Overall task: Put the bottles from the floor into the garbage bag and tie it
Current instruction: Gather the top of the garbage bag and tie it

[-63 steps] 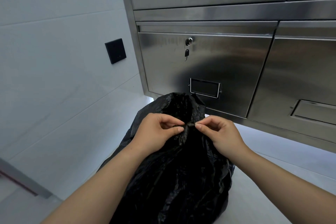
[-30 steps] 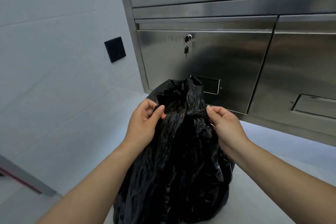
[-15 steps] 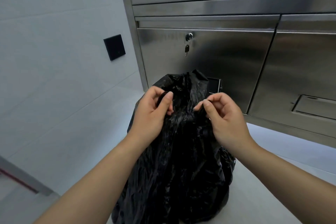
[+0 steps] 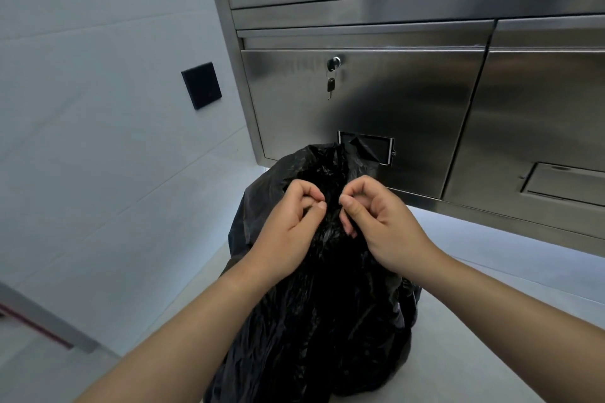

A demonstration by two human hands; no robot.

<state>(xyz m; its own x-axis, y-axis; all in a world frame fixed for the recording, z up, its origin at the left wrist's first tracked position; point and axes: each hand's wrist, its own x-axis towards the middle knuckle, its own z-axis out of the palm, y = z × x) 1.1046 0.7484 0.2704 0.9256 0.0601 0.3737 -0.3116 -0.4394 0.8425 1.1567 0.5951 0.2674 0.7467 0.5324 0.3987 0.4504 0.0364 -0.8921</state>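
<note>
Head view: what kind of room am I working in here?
Probably a commercial kitchen or utility room: stainless steel cabinets, one with a key hanging in its lock, pale tiled wall and floor. Both hands work the black bag.

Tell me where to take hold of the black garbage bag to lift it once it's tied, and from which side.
Take the garbage bag by its gathered neck, where the left hand and right hand pinch the plastic now. Come from above: the bag stands upright on the floor with the bunched top uppermost, narrow enough for one closed grip. The body below looks wide and slack, probably poor to hold.
</note>
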